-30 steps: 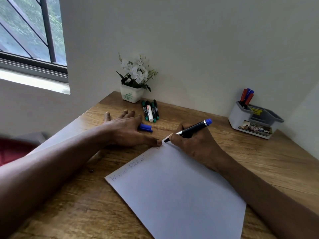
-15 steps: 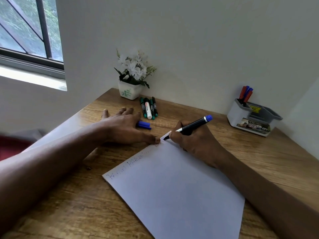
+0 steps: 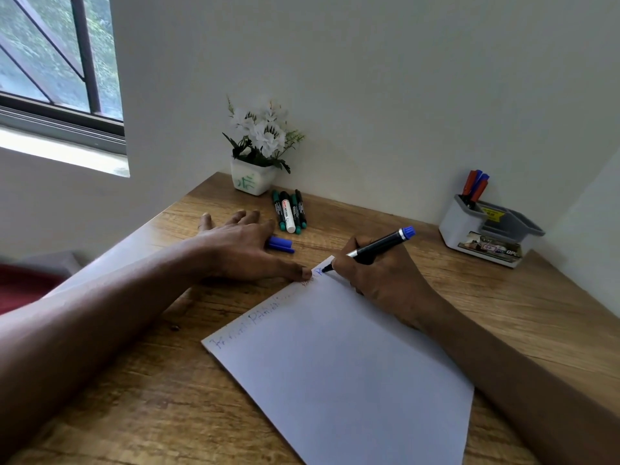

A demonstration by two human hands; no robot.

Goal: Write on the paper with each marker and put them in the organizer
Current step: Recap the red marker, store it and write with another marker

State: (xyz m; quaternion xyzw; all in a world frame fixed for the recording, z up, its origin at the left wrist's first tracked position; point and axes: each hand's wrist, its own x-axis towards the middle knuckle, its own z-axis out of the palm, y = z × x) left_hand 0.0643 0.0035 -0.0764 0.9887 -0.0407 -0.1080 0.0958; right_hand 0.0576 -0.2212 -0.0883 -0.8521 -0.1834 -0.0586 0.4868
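A white sheet of paper (image 3: 339,370) lies on the wooden desk (image 3: 134,380), with faint words along its top edge. My right hand (image 3: 379,280) grips an uncapped blue marker (image 3: 379,245), its tip touching the paper's far corner. Flat on the desk lies my left hand (image 3: 241,250), thumb pressing the paper's edge beside the tip. A blue cap (image 3: 281,244) sits partly under its fingers. Several capped markers (image 3: 289,211), green and one white, lie side by side behind it. The grey-and-white organizer (image 3: 486,229) at the far right holds red and blue markers (image 3: 474,186).
A white pot of artificial flowers (image 3: 256,152) stands against the wall at the back of the desk. A window is at the upper left. A red object shows at the left edge, below desk level. The wall closes the desk's right side.
My right hand has shifted the marker tip slightly along the paper's top corner, and fresh blue marks show there. My left hand stays in place.
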